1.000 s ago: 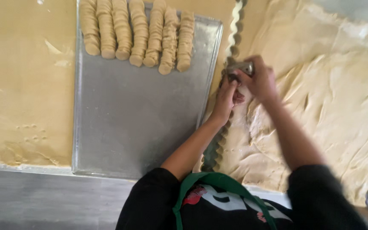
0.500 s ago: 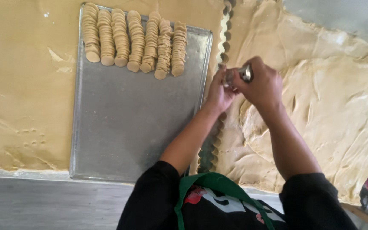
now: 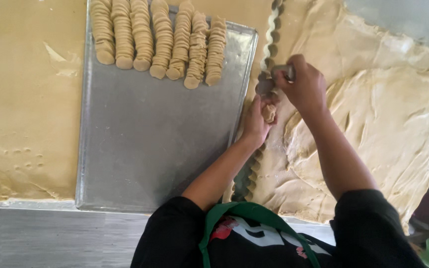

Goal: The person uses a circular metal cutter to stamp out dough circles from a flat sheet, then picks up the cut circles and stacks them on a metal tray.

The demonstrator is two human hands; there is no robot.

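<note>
Your right hand (image 3: pixel 301 87) is closed around the small round metal cutter (image 3: pixel 283 71) at the scalloped edge of the rolled tan dough sheet (image 3: pixel 383 114). Your left hand (image 3: pixel 256 121) pinches a cut dough round (image 3: pixel 269 113) just beside it. Press the cutter straight down, close to the last hole, and keep rounds flat before stacking them on the grey metal tray (image 3: pixel 155 139).

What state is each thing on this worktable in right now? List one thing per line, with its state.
Metal tray: flat, mostly bare.
Dough rounds: overlapping rows at the tray's far end.
Rolled dough sheet: flat, left of tray.
Scrap dough: crumpled, with a scalloped cut edge.
Left hand: closed on cut dough pieces.
Right hand: gripping a metal cutter.
</note>
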